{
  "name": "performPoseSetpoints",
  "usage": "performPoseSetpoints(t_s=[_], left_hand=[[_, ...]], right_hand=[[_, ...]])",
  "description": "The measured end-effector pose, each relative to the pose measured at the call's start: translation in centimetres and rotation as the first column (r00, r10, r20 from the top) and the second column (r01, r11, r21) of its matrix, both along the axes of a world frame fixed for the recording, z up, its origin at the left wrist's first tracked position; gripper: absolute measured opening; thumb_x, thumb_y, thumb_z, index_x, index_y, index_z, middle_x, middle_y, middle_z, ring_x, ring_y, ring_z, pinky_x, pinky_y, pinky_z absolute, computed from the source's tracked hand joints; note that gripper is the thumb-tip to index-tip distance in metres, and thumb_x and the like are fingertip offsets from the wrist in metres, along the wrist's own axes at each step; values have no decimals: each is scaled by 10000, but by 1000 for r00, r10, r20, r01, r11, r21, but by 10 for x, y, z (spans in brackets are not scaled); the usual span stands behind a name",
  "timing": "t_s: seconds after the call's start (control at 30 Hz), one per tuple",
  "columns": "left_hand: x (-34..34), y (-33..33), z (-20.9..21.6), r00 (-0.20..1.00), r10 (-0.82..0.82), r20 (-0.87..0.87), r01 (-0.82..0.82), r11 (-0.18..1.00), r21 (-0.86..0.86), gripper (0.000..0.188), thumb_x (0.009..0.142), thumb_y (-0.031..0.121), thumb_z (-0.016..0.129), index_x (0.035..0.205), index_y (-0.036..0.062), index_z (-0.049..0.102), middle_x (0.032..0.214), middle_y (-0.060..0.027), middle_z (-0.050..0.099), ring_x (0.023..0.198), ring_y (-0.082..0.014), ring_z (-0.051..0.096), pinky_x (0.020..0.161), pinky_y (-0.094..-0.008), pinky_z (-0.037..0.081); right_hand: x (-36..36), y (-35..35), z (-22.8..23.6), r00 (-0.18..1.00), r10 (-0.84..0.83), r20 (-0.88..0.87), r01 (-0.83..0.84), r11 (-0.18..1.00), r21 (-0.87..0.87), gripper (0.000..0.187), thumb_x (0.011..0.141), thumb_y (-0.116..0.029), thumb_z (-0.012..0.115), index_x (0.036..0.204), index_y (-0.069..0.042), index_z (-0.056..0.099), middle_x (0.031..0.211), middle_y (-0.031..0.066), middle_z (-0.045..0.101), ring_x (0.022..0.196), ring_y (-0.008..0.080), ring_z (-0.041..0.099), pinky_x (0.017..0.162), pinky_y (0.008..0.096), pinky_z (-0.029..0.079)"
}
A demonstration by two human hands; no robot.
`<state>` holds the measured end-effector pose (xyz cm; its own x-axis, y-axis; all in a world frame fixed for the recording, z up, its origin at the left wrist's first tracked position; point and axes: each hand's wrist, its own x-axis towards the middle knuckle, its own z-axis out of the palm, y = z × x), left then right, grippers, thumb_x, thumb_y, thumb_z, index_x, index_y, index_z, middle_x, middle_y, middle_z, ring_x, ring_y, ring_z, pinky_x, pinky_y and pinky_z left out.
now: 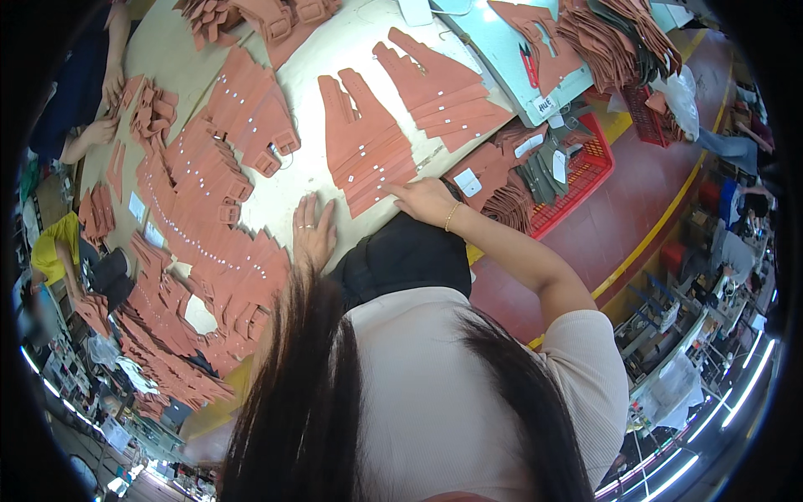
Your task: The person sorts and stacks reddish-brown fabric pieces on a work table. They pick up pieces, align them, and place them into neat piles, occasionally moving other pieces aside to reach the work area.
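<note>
My left hand (313, 234) lies on the pale tabletop with its fingers stretched out, a ring on one finger, holding nothing. It is just left of a fanned stack of reddish-brown leather pieces (361, 138) with small white stickers. My right hand (425, 202), wearing a thin bracelet, is at that stack's near right corner. Its thumb and fingertips look pinched on the edge of a leather piece; the palm side is hidden. Beyond it, to the right, a second fanned stack of like pieces (435, 92) lies on the table.
Many overlapping leather pieces (201, 180) cover the table's left side. A person's hands (102, 130) work at the far left. At the right are a light-blue board (535, 105) with red snips (529, 67) and a red basket (577, 192) holding more pieces, beside the table edge.
</note>
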<state>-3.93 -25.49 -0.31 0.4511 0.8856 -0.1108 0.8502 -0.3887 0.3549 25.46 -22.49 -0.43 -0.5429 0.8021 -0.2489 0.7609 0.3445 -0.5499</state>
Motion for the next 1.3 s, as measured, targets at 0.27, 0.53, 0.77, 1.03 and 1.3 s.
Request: performPoseSetpoints(t_s=[0.27,0.53,0.77,1.03,1.3], left_hand=[[38,21,8,895,365,257,-334,930,-156,327,826,98,656,1148,56,622,1143,-164,496,1052,-329,469,914,-421,408],[61,50,6,898,290,330,-245,954,-173,251,848,63,616,1093,24,649,1039,-162,552,938,-314,550,841,-385,462],[64,59,-6,964,139,227,-135,990,-35,220,842,88,629,1052,22,646,992,-146,585,948,-328,558,853,-400,458],[50,68,-12,982,-45,186,37,998,46,207,822,96,645,1019,33,648,983,-127,584,935,-308,566,840,-404,462],[48,86,-11,968,-131,212,135,991,-8,127,822,72,631,941,26,622,927,-139,568,883,-330,563,792,-418,458]], right_hand=[[6,-2,1,996,64,-67,-62,997,37,200,847,-250,618,775,-64,633,766,88,636,763,287,641,702,396,505],[-8,8,2,980,-67,-185,93,986,139,100,813,-161,651,812,-62,632,902,73,583,870,269,584,742,388,486],[-31,29,-3,972,-90,-218,173,900,400,186,753,-137,673,931,-86,660,1194,58,578,1148,255,510,923,404,426],[-31,33,-15,985,-66,-157,125,905,406,268,740,-134,599,993,-75,666,1230,78,577,1204,244,491,969,398,402],[-31,33,-15,987,-74,-143,125,910,394,272,743,-141,611,1006,-88,660,1248,61,566,1222,236,477,982,394,392]])
